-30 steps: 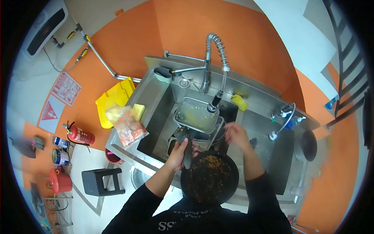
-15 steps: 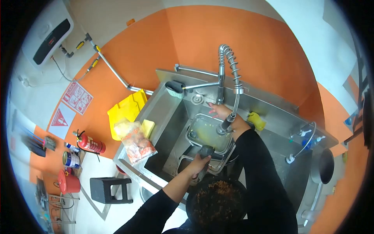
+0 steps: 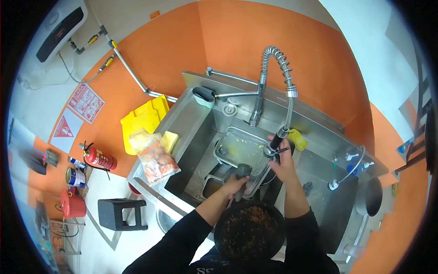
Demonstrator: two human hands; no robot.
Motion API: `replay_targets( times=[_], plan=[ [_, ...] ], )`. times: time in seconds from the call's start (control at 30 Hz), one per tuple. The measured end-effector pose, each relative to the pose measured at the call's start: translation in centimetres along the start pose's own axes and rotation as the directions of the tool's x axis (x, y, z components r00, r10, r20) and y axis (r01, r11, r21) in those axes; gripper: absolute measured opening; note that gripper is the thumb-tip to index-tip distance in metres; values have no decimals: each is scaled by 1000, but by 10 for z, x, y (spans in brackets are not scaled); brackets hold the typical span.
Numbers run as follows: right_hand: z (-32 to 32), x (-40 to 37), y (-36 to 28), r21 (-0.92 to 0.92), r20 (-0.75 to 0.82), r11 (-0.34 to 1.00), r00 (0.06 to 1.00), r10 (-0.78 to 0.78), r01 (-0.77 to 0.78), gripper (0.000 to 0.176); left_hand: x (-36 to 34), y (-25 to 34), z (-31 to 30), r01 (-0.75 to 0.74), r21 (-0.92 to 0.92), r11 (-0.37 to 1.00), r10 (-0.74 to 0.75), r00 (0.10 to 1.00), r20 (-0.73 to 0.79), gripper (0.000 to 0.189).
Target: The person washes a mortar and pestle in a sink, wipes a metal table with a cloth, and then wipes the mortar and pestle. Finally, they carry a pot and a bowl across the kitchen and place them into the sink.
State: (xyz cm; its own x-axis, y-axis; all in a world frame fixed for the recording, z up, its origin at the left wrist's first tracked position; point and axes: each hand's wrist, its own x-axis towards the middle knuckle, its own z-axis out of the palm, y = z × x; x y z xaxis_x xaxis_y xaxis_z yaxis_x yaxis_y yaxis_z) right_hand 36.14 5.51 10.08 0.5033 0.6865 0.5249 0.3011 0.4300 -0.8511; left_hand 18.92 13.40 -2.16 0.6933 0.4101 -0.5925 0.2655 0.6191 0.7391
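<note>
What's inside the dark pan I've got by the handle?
Brown, crumbly-looking residue lies scattered across the inside of the dark pan. Where the residue is thickest, the pan surface beneath is covered and cannot be seen.

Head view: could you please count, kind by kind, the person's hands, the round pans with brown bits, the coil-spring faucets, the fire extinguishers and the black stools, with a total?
Hands: 2 (left hand, right hand)
Round pan with brown bits: 1
Coil-spring faucet: 1
Fire extinguisher: 1
Black stool: 1
Total: 6
</note>
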Motion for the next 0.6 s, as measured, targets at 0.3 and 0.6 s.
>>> replay_targets(
  times=[0.3,0.6],
  plan=[
    [27,11,15,-272,34,919,952,304,-284,31,41,-13,-20,17,136,991,-8,998,-69,55],
    [33,17,27,-226,-34,941,968,250,-251,22,50,-21,-41,-25,151,988,42,992,-115,79]
  ],
)
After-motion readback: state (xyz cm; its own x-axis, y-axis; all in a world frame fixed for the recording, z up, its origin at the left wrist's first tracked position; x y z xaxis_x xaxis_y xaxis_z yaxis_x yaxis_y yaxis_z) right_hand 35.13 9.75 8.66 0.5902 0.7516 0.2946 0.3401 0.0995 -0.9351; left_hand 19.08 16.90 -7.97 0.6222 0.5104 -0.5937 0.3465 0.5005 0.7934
